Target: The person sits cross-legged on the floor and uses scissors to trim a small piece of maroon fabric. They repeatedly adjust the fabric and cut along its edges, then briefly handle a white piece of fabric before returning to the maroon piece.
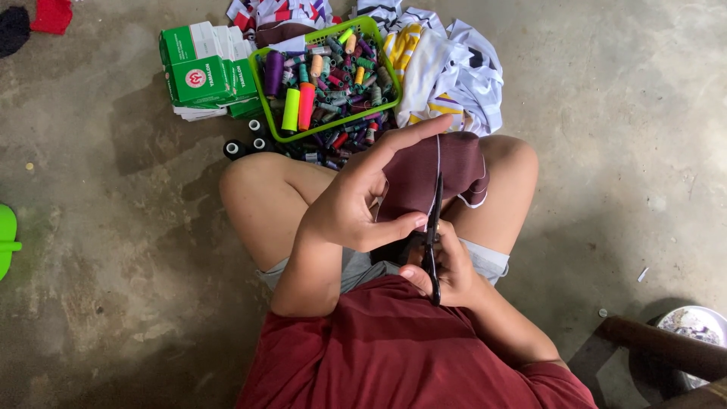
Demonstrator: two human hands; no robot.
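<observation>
A: Far left edge: a bright green plastic piece, partly cut off. Upper left: red cloth beside a dark one.

B: And toward the top centre?

A: Stacked green-and-white cardboard boxes, then a lime-green plastic basket heaped with thread spools of many colours. Three black spools lie on the concrete floor just below it. White printed fabric pieces are piled to its right.

B: The hands?

A: Centre frame, above the knees. Left hand: index finger stretched out over the top, thumb pressed beneath, pinching a maroon knit cloth with white edging. Right hand: fingers curled closed through the handles of black scissors, blades pointing up along a white thread running down the cloth.

B: How far along?

A: Judging by this, trimming is mid-way: blades lie at the thread and appear nearly closed; I cannot tell whether it is severed. No clippings visible.

B: Lower right?

A: Dark wooden furniture over a white bowl.
</observation>
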